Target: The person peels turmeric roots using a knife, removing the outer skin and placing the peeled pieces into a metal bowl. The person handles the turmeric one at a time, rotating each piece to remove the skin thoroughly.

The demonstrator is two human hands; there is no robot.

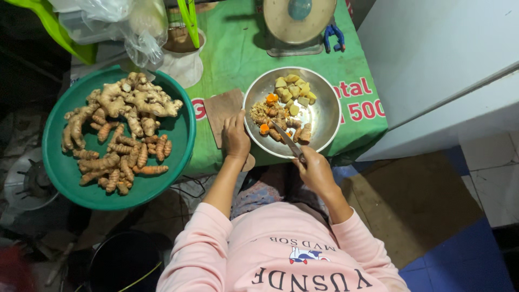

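Two hands are busy at a steel bowl (324, 116) on a green-covered bench (232, 48). The right hand (316, 170) has its fingers clenched round the handle of a knife (286, 139), blade pointing into the bowl, while the left hand (236, 135) rests on the bowl's near-left rim, just over a small wooden cutting board (221, 111); I can't tell whether those fingers are gripping the rim or only lying on it. Inside the bowl there's a modest heap of cut pieces (286, 103), pale yellow chunks at the back and orange-centred slices nearer the blade. Going by the amounts, I'd say it's early days: the big green basin (59, 167) off to the left, well apart from the bowl, is piled with whole ginger and turmeric roots (121, 130) (easily several times what's been chopped). Hard to make out: the knife handle is buried in the fist, a kitchen scale (297, 21) is cut off at the top edge, and the plastic bags (124, 24) top left hide whatever's in them.
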